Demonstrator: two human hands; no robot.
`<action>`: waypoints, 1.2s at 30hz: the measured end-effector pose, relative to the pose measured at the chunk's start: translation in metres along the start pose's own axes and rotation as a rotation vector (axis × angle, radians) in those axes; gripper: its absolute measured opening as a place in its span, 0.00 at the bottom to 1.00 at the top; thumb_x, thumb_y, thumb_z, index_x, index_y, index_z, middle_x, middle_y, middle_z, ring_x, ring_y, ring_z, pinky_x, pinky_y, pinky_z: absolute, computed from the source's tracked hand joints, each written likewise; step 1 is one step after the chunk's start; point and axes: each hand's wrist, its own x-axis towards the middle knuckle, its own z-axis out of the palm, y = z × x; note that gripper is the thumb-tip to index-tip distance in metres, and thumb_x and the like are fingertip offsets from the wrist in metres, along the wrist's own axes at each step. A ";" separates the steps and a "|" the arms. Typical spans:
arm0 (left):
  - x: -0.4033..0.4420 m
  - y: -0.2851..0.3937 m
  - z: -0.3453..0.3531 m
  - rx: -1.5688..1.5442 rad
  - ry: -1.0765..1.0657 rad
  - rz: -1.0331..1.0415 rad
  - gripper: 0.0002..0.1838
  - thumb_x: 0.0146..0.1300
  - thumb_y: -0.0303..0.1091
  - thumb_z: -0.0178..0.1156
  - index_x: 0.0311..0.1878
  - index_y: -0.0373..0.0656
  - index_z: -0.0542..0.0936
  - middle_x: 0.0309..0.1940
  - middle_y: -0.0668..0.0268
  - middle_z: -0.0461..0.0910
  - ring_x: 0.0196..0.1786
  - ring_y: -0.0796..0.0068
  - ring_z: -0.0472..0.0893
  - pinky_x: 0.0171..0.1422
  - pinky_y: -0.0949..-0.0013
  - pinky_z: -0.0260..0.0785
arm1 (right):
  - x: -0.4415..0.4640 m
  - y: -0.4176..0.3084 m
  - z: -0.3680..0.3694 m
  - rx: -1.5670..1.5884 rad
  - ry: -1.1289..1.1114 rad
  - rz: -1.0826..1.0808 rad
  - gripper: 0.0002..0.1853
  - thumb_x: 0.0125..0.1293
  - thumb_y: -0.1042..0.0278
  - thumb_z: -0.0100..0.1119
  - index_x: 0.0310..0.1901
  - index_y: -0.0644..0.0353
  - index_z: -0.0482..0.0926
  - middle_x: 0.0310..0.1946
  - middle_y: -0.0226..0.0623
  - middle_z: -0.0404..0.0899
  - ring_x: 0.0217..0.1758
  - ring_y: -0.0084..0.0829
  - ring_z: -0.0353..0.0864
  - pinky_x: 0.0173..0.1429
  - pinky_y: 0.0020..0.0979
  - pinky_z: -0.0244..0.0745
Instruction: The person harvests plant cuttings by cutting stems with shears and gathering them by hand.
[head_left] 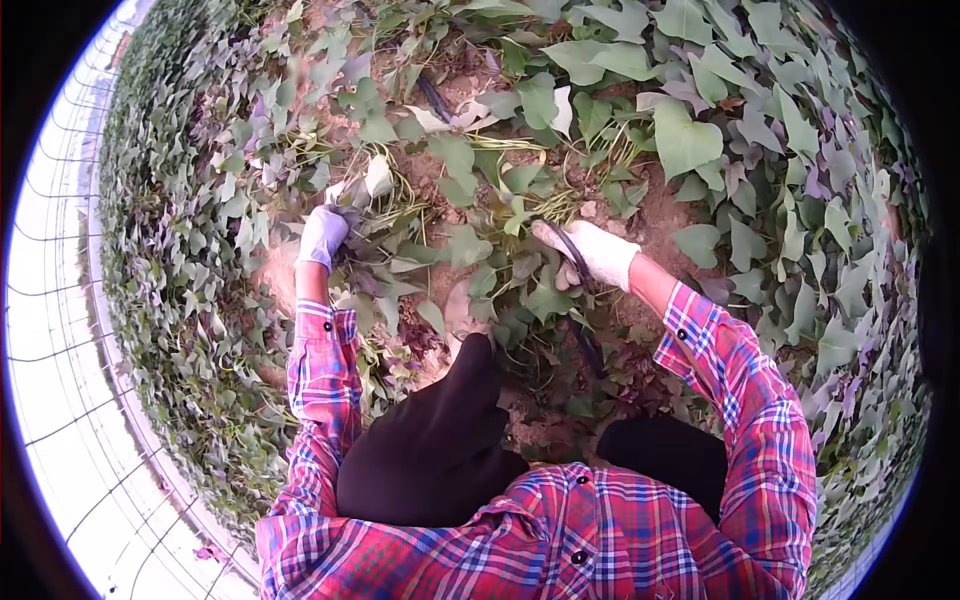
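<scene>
My left hand (324, 236), in a pale glove, is closed at the edge of a clump of purplish-green leaves (370, 250); what its fingers hold is hidden. On the other side, my right hand (592, 254), in a white glove, has its fingers curled round a dark hose (568, 243). Green vine leaves (545, 298) hang just below and beside that hand. Between my hands lie more leaves and thin pale stems (400, 212) over reddish soil.
Dense leafy vines (740, 130) spread on every side. Another length of dark hose (434, 98) shows farther ahead. A wire fence (60, 290) curves along the far left. My dark-trousered knees (430, 440) are bent below my hands.
</scene>
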 end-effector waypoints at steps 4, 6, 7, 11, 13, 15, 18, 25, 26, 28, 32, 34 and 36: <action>-0.042 0.003 0.009 -0.031 0.014 0.068 0.12 0.57 0.29 0.52 0.41 0.36 0.81 0.32 0.48 0.82 0.38 0.55 0.83 0.43 0.61 0.73 | 0.011 0.021 0.027 0.038 -0.047 0.262 0.32 0.62 0.33 0.50 0.35 0.63 0.76 0.13 0.37 0.74 0.15 0.25 0.75 0.21 0.27 0.67; -0.057 0.027 0.010 0.142 0.173 0.259 0.15 0.57 0.27 0.50 0.45 0.37 0.81 0.37 0.45 0.80 0.43 0.53 0.81 0.46 0.61 0.72 | 0.011 0.023 0.031 0.126 -0.025 0.263 0.30 0.63 0.36 0.51 0.40 0.63 0.76 0.15 0.38 0.77 0.14 0.23 0.74 0.16 0.25 0.64; -0.054 0.029 0.014 0.084 0.177 0.289 0.15 0.57 0.27 0.50 0.46 0.37 0.80 0.38 0.46 0.81 0.43 0.56 0.82 0.46 0.63 0.72 | 0.011 0.021 0.031 0.140 -0.012 0.278 0.29 0.64 0.37 0.52 0.40 0.63 0.76 0.16 0.38 0.78 0.14 0.23 0.74 0.15 0.25 0.63; -0.101 0.096 -0.044 -0.869 0.032 0.084 0.17 0.65 0.31 0.52 0.55 0.37 0.76 0.44 0.63 0.81 0.45 0.71 0.81 0.48 0.69 0.73 | 0.018 0.020 0.032 0.093 0.002 0.289 0.29 0.63 0.38 0.53 0.41 0.63 0.76 0.17 0.41 0.78 0.13 0.24 0.74 0.15 0.24 0.64; -0.116 0.101 -0.062 -1.283 -0.260 0.330 0.25 0.65 0.38 0.56 0.62 0.35 0.69 0.50 0.56 0.78 0.51 0.66 0.79 0.54 0.67 0.73 | 0.007 0.000 0.038 0.132 0.033 0.250 0.30 0.63 0.37 0.52 0.40 0.65 0.75 0.16 0.40 0.77 0.13 0.24 0.73 0.16 0.25 0.64; -0.121 0.114 -0.068 -1.234 -0.372 0.515 0.30 0.65 0.44 0.56 0.64 0.35 0.66 0.52 0.52 0.76 0.52 0.62 0.78 0.57 0.64 0.72 | 0.009 -0.001 0.037 0.045 0.032 0.267 0.31 0.64 0.37 0.52 0.41 0.66 0.75 0.16 0.40 0.77 0.13 0.25 0.74 0.16 0.25 0.64; -0.118 0.122 -0.058 -1.296 -0.479 0.622 0.32 0.63 0.46 0.58 0.65 0.36 0.65 0.49 0.55 0.78 0.48 0.66 0.80 0.55 0.66 0.72 | 0.008 -0.002 0.043 0.069 0.057 0.252 0.31 0.64 0.38 0.51 0.42 0.67 0.74 0.16 0.38 0.77 0.15 0.26 0.75 0.18 0.25 0.65; -0.059 0.154 0.020 -1.142 -0.193 0.279 0.12 0.64 0.31 0.58 0.49 0.40 0.79 0.39 0.68 0.82 0.36 0.78 0.78 0.36 0.73 0.72 | -0.003 -0.003 0.035 -0.018 0.067 0.256 0.33 0.62 0.35 0.52 0.36 0.67 0.75 0.17 0.40 0.77 0.14 0.26 0.73 0.19 0.27 0.64; -0.033 0.134 0.037 -1.164 -0.084 0.227 0.12 0.64 0.31 0.59 0.49 0.40 0.79 0.37 0.70 0.81 0.34 0.78 0.77 0.35 0.72 0.70 | -0.007 -0.012 0.033 -0.037 0.083 0.259 0.32 0.62 0.36 0.53 0.35 0.67 0.76 0.16 0.40 0.76 0.14 0.26 0.74 0.19 0.27 0.64; 0.008 0.085 0.052 -1.284 0.040 -0.054 0.09 0.63 0.28 0.58 0.46 0.41 0.80 0.35 0.69 0.81 0.32 0.76 0.77 0.33 0.69 0.70 | -0.009 -0.026 0.027 -0.083 0.108 0.228 0.30 0.63 0.39 0.54 0.33 0.67 0.76 0.14 0.37 0.75 0.16 0.26 0.78 0.20 0.25 0.65; 0.031 0.034 0.056 -1.455 0.302 -0.372 0.08 0.62 0.26 0.57 0.44 0.40 0.78 0.31 0.65 0.80 0.26 0.70 0.78 0.25 0.65 0.70 | 0.004 -0.054 0.015 -0.137 0.096 0.152 0.25 0.65 0.44 0.55 0.36 0.66 0.74 0.18 0.29 0.74 0.16 0.22 0.77 0.19 0.22 0.66; 0.074 -0.008 0.077 -1.268 0.285 -0.311 0.08 0.61 0.26 0.59 0.43 0.40 0.78 0.30 0.64 0.80 0.26 0.71 0.77 0.26 0.66 0.70 | 0.020 -0.076 0.011 -0.205 0.043 0.115 0.28 0.63 0.42 0.55 0.35 0.67 0.77 0.19 0.33 0.76 0.17 0.24 0.78 0.23 0.25 0.70; 0.102 -0.035 0.092 -1.092 0.268 -0.248 0.08 0.60 0.27 0.60 0.43 0.39 0.79 0.30 0.64 0.80 0.25 0.71 0.77 0.28 0.67 0.71 | 0.041 -0.103 0.011 -0.344 0.006 0.053 0.27 0.63 0.43 0.56 0.37 0.67 0.76 0.20 0.31 0.75 0.18 0.23 0.78 0.23 0.25 0.70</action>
